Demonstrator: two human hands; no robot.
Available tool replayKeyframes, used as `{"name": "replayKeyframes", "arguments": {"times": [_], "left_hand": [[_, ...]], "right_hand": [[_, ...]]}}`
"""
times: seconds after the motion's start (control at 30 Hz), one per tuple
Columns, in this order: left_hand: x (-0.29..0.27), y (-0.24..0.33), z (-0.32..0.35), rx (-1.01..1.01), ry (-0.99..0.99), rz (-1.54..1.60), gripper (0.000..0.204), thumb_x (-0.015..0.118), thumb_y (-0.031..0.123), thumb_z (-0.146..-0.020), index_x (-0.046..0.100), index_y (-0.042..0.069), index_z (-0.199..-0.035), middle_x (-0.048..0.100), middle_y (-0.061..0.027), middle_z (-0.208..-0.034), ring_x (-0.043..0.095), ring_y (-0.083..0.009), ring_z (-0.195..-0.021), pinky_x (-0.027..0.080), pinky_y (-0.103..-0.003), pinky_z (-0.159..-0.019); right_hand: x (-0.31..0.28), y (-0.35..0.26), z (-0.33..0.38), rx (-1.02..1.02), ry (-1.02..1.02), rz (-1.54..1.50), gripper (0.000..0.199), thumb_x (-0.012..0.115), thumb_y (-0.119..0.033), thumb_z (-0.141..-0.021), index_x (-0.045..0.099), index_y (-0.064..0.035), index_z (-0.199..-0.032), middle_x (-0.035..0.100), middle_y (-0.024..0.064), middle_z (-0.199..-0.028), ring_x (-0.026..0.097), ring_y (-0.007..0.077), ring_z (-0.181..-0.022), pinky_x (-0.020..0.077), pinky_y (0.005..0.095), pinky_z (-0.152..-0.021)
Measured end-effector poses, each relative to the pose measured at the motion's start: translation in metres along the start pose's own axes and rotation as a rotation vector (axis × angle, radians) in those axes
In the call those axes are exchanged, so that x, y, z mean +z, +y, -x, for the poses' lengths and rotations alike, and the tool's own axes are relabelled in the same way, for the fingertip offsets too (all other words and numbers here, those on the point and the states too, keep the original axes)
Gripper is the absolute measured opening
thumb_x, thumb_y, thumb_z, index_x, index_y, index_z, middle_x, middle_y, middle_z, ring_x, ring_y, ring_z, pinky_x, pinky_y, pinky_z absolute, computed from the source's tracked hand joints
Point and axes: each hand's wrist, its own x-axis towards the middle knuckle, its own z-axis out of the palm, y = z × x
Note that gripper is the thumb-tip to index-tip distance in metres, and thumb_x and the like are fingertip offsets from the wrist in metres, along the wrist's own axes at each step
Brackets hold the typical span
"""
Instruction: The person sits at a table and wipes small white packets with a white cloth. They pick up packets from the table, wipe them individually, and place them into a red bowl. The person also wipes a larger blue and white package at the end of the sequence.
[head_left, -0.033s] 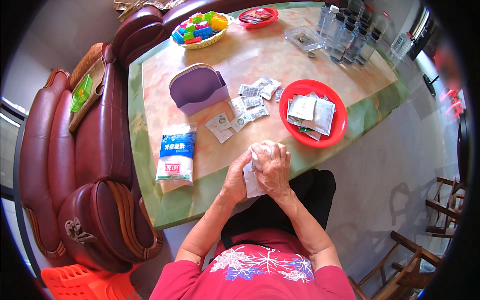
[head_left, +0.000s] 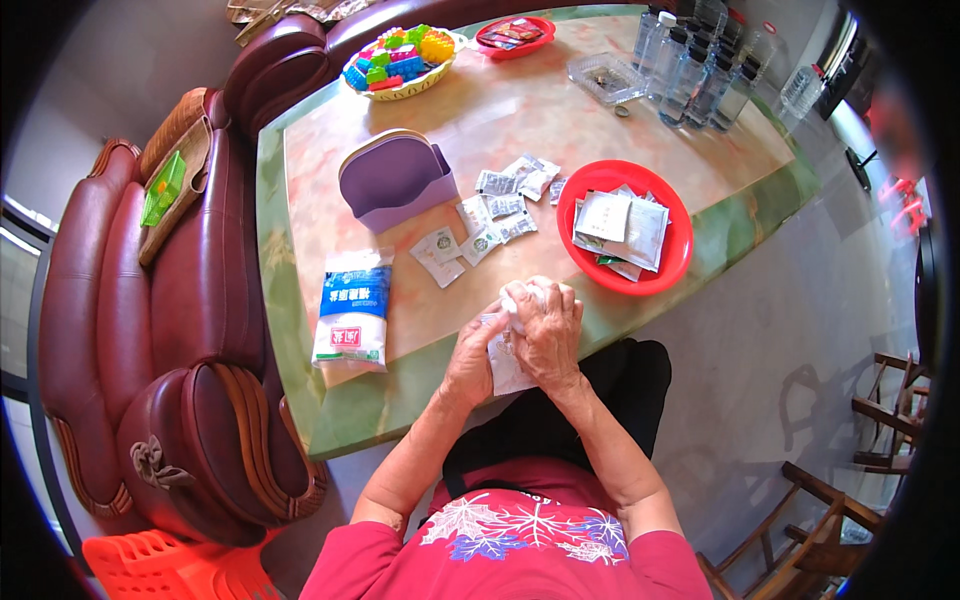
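Observation:
At the near edge of the table, my left hand (head_left: 469, 362) and my right hand (head_left: 546, 336) are both closed on a crumpled white packet (head_left: 508, 365) with faint print. Its upper part bunches up between my fingers, and its lower end hangs down between my palms; what is inside is hidden. Just beyond my hands lie several small white sachets (head_left: 482, 243). A red round bowl (head_left: 681, 262) to the right holds larger flat sachets (head_left: 634, 234). To the left lies a blue-and-white plastic bag (head_left: 353, 310) filled with something white.
A purple bin (head_left: 392, 183) lies beyond the bag. Further back are a basket of toy bricks (head_left: 400, 62), a red dish (head_left: 515, 37), a clear plastic tray (head_left: 608, 78) and several clear bottles (head_left: 685, 85). A maroon sofa (head_left: 185, 300) flanks the table; wooden chairs (head_left: 800, 530) stand right.
My fingers have shifted slightly on the white packet, and a little more of it shows at the top and between my hands. Everything else stays put.

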Motion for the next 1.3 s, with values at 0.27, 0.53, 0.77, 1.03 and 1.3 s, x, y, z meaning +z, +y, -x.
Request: {"name": "replayKeyframes", "arguments": {"times": [0.27, 0.53, 0.77, 1.03, 1.3], "left_hand": [[0.009, 0.000, 0.001, 0.130, 0.030, 0.025, 0.045, 0.041, 0.031, -0.104, 0.044, 0.006, -0.141, 0.056, -0.0140, -0.130, 0.058, -0.0241, -0.117, 0.048, -0.042, -0.101], [0.008, 0.008, 0.000, 0.056, -0.131, 0.194, 0.050, 0.027, 0.038, -0.107, 0.031, 0.011, -0.149, 0.049, -0.0207, -0.136, 0.053, -0.0306, -0.123, 0.043, -0.044, -0.106], [0.005, 0.008, -0.001, 0.090, -0.116, 0.184, 0.050, 0.024, 0.038, -0.107, 0.031, 0.016, -0.151, 0.043, -0.0132, -0.145, 0.047, -0.0279, -0.131, 0.040, -0.044, -0.109], [0.004, 0.003, 0.000, 0.083, -0.127, 0.240, 0.052, 0.028, 0.042, -0.105, 0.024, 0.022, -0.153, 0.042, -0.0179, -0.146, 0.047, -0.0333, -0.130, 0.042, -0.049, -0.106], [-0.001, -0.003, -0.002, 0.118, -0.108, 0.334, 0.051, 0.028, 0.043, -0.105, 0.036, 0.012, -0.145, 0.042, -0.0217, -0.145, 0.045, -0.0380, -0.130, 0.038, -0.053, -0.109]], "right_hand": [[-0.013, 0.023, -0.008, 0.072, 0.030, -0.525, 0.039, 0.067, -0.002, -0.077, 0.063, -0.0081, -0.115, 0.059, 0.0131, -0.113, 0.053, 0.0315, -0.106, 0.0409, 0.0398, -0.095], [-0.010, -0.015, 0.019, -0.116, -0.089, -0.195, 0.049, 0.071, -0.015, -0.073, 0.060, -0.0151, -0.121, 0.053, 0.0078, -0.125, 0.045, 0.0300, -0.118, 0.0335, 0.0446, -0.097], [0.004, 0.002, -0.005, -0.008, -0.083, -0.028, 0.043, 0.068, -0.022, -0.078, 0.061, -0.0151, -0.119, 0.052, 0.0096, -0.124, 0.045, 0.0293, -0.115, 0.0370, 0.0441, -0.091], [-0.015, -0.002, 0.005, -0.152, -0.007, -0.159, 0.042, 0.068, -0.015, -0.076, 0.062, -0.0083, -0.117, 0.055, 0.0169, -0.114, 0.052, 0.0334, -0.105, 0.0425, 0.0468, -0.092], [-0.009, -0.016, 0.020, -0.141, -0.010, -0.073, 0.040, 0.066, -0.011, -0.079, 0.061, -0.0094, -0.119, 0.056, 0.0153, -0.114, 0.053, 0.0341, -0.107, 0.0424, 0.0473, -0.094]]}}
